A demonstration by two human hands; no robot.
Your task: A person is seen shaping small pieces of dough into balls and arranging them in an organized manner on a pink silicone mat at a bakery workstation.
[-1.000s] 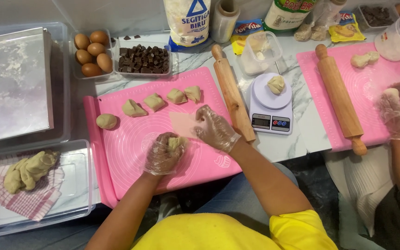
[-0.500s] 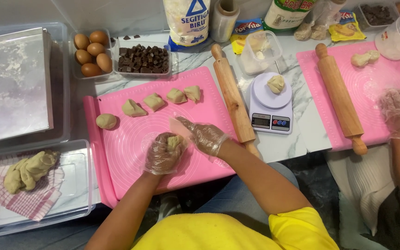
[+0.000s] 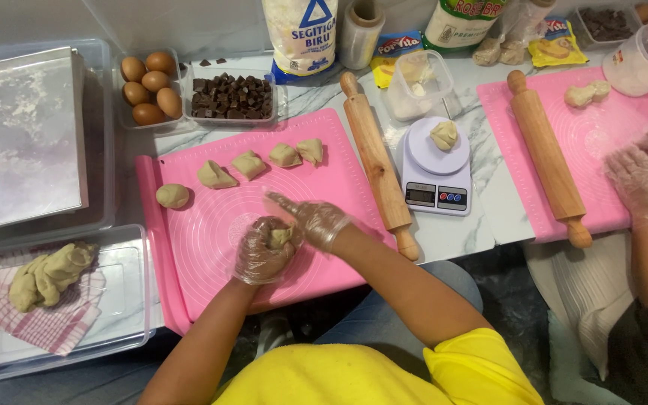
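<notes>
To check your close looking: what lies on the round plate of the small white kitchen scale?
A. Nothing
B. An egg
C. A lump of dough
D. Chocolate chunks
C, since a pale lump of dough sits on the kitchen scale, while the eggs and chocolate chunks stay in their own trays.

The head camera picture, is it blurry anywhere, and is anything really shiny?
Head view: mostly sharp; the dough piece in the left hand and the eggs look clear. Head view: the right hand has slightly smeared fingertips. Head view: even light, soft shadows; pale glare on the metal tray and the plastic gloves.
</notes>
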